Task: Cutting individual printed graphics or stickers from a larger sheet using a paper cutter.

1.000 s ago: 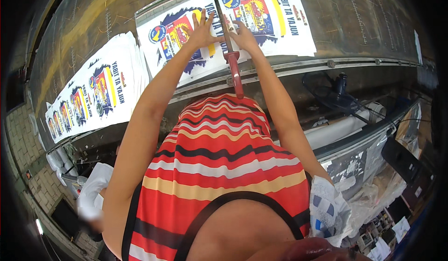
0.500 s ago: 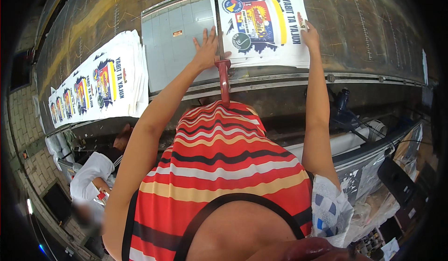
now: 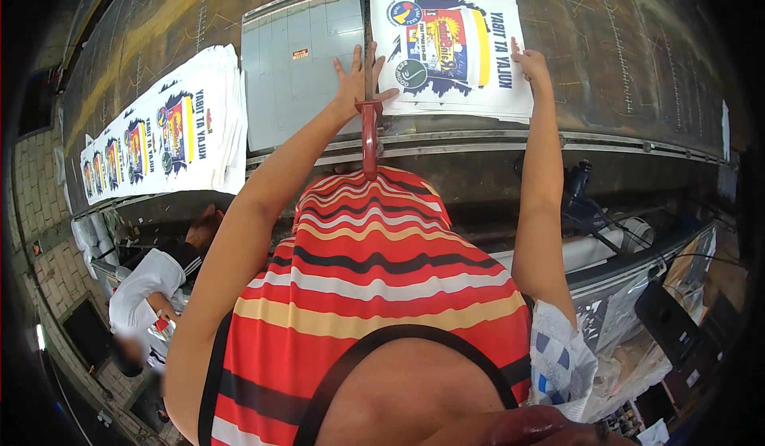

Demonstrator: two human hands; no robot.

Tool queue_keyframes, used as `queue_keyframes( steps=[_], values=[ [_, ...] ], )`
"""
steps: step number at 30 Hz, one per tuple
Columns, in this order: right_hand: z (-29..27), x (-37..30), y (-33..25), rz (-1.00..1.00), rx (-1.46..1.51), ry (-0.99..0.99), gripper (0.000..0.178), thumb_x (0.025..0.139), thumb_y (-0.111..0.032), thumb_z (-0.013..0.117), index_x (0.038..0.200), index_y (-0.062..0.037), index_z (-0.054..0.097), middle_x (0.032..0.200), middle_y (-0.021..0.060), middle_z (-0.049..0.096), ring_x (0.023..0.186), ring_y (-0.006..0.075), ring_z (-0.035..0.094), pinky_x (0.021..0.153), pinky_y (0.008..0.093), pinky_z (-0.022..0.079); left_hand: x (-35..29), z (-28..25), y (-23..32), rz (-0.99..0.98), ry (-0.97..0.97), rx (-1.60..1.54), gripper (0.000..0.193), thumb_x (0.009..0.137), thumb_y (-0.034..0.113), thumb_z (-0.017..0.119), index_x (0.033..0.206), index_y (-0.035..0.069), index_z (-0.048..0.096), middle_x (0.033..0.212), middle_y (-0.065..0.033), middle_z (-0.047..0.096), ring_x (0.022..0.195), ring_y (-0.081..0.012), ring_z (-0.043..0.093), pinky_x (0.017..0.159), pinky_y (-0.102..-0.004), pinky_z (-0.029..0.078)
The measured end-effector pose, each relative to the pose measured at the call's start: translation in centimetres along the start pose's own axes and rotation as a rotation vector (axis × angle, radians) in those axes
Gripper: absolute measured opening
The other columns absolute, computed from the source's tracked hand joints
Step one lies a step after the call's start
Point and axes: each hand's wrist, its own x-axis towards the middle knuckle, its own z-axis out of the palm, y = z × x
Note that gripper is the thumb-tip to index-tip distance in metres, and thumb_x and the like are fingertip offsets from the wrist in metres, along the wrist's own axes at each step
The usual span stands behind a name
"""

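- Here, at the far left of the surface, a long fanned stack of printed sheets lies spread along the near edge, untouched by either hand.
- Below it, a second person in a white sleeve bends at something lower down; what they handle is too blurred to tell.
- Next comes a bare grey metal plate, with a narrow dark bar running up its right edge.
- The left hand lies flat with its fingers spread apart, palm down at the left edge of the colourful printed sheet stack, just above a red handle.
- That stack sits on the surface right of the bar, squared against it by the look of things.
- The right hand presses the stack's right edge, fingers together and curled onto the paper.
- Judging by this, the stack is placed and being steadied; the left pile appears yet to be handled.
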Motion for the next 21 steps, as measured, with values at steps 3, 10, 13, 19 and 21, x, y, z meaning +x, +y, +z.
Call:
queue_keyframes(
  steps=[3,10,13,19,21],
  values=[
    [0.5,-0.3,0.0,-0.222,-0.215,0.149,0.051,0.082,-0.041,0.074,0.108,0.0035,0.07,0.082,0.0139,0.073,0.064,0.0232,0.067,0.058,0.0357,0.05,0.1,0.3,0.3,0.024,0.037,-0.012,0.094,0.084,0.074,0.054,0.149,0.006,0.043,0.167,-0.0154,0.009,0.152,-0.0433,0.007,0.103,-0.0843,0.006],
    [1.2,-1.5,-1.8,-0.234,-0.247,0.367,0.065,0.083,-0.061,0.068,0.11,-0.0022,0.073,0.088,0.0164,0.074,0.085,0.0285,0.072,0.079,0.039,0.054,-0.4,0.7,1.6,-0.001,0.024,0.15,0.093,0.089,0.073,0.048,0.148,0.003,0.042,0.166,-0.0137,0.013,0.153,-0.0402,0.009,0.107,-0.0808,0.006],
    [0.8,-1.4,-2.2,-0.173,-0.231,0.315,0.066,0.084,-0.061,0.067,0.111,-0.0022,0.073,0.087,0.0164,0.074,0.085,0.0272,0.072,0.08,0.0393,0.054,-0.8,0.8,1.5,0.006,0.021,0.137,0.093,0.09,0.073,0.046,0.149,0.002,0.041,0.166,-0.0137,0.013,0.153,-0.0406,0.007,0.107,-0.0804,0.006],
    [1.1,-0.1,-2.1,-0.22,-0.211,0.32,0.064,0.085,-0.06,0.067,0.11,-0.0013,0.073,0.082,0.0144,0.073,0.076,0.0244,0.072,0.074,0.0369,0.054,-1.0,0.5,1.8,0.009,0.024,0.07,0.094,0.09,0.07,0.047,0.148,-0.004,0.04,0.165,-0.0171,0.014,0.153,-0.0384,0.01,0.106,-0.0821,0.004],
    [1.2,0.3,-2.4,-0.267,-0.188,0.329,0.064,0.085,-0.059,0.067,0.109,-0.001,0.073,0.081,0.0138,0.073,0.075,0.0243,0.071,0.073,0.0363,0.054,-1.1,0.1,2.2,0.0,-0.012,0.08,0.097,0.088,0.073,0.048,0.149,-0.002,0.039,0.166,-0.0159,0.012,0.153,-0.0395,0.007,0.107,-0.0805,0.005]
  ],
)
